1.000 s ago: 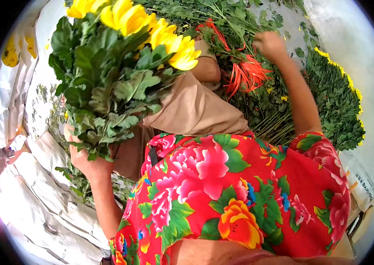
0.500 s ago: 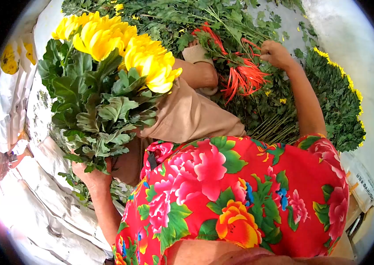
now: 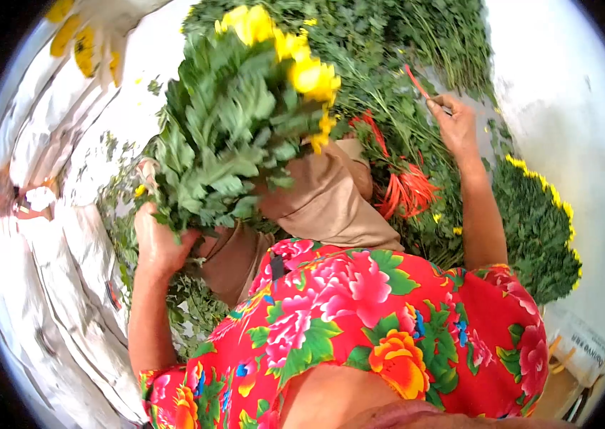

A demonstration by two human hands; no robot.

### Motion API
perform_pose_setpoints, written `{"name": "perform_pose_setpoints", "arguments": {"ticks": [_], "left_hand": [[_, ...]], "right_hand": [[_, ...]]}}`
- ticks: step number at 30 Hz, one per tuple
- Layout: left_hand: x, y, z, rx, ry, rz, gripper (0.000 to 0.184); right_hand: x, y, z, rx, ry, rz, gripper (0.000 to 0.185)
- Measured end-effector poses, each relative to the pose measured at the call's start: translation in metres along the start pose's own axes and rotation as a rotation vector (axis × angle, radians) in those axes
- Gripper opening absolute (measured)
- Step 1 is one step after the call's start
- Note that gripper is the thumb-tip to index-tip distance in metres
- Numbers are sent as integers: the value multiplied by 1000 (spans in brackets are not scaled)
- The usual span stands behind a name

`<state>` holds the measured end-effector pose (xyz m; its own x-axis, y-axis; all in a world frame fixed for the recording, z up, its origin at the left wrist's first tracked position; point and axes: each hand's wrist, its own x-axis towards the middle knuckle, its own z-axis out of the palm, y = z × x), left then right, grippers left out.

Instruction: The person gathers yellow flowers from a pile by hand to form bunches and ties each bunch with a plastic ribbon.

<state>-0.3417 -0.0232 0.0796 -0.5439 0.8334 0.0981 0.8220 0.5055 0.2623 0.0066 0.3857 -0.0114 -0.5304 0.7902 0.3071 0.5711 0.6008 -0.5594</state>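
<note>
A bunch of yellow chrysanthemums (image 3: 220,125) with thick green leaves leans to the upper right, its blooms blurred by motion. My left hand (image 3: 163,239) is closed round its lower end, where leaves partly cover the fingers. Over on the right, my right hand (image 3: 454,123) pinches one thin red tie strip (image 3: 417,82) that points up and left. Below that hand, a hank of red tie strips (image 3: 411,191) lies beside my knee, clear of my fingers.
Leafy cut stems (image 3: 438,43) are heaped at the top. A large bundle of yellow chrysanthemums (image 3: 535,222) lies along the right. White plastic sheeting (image 3: 45,286) spreads on the left, and a printed white bag (image 3: 581,347) stands at lower right.
The chrysanthemum bunch in my left hand has swung right and tilted. My right hand has drawn one red tie strip away from the hank.
</note>
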Motion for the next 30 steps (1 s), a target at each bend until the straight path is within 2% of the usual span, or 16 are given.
{"name": "perform_pose_setpoints", "arguments": {"ticks": [1, 2, 4, 6, 7, 9, 10, 12, 13, 15, 17, 18, 22, 25, 26, 30], "left_hand": [[5, 0, -17, -184, -102, -83, 43], [6, -1, -30, -416, -133, -139, 40], [11, -15, -46, -178, -342, -3, 32], [9, -10, -59, -256, -457, 76, 30], [9, -7, -64, -298, -516, 113, 29], [12, 2, -56, -446, -526, 317, 31], [13, 7, -51, -521, -538, 418, 35], [9, -3, -38, -349, -548, 647, 44], [6, -11, -32, -505, -644, 492, 41], [7, -21, -19, -694, -699, 201, 46], [5, -16, -17, -748, -640, -3, 59], [3, -14, -11, -551, -520, -50, 60], [8, -7, 6, -465, -510, -49, 61], [5, 7, -8, -562, -513, 118, 55], [4, 11, -14, -606, -516, 182, 52], [6, 13, -15, -893, -627, 113, 49]], "right_hand": [[0, -18, 12, 144, -82, 201, 21], [3, -37, 24, 161, -89, 173, 21], [11, -83, 55, 274, 12, 102, 21], [7, -159, 86, 517, -74, -29, 20], [-8, -196, 118, 947, -150, -58, 19], [-44, -229, 118, 699, -279, -382, 22], [-55, -234, 118, 1052, -571, -215, 28], [-76, -243, 117, 1770, -963, 531, 43], [-86, -244, 115, 1194, -917, 193, 45], [-90, -238, 108, 616, -852, -156, 47], [-85, -222, 96, 589, -878, -128, 24], [-83, -221, 96, 584, -877, -115, 15], [-80, -233, 90, 557, -859, -77, 16], [-73, -231, 122, 109, -448, -428, 25], [-80, -227, 130, 112, -449, -425, 25], [-100, -200, 165, 684, -514, -335, 33]]}}
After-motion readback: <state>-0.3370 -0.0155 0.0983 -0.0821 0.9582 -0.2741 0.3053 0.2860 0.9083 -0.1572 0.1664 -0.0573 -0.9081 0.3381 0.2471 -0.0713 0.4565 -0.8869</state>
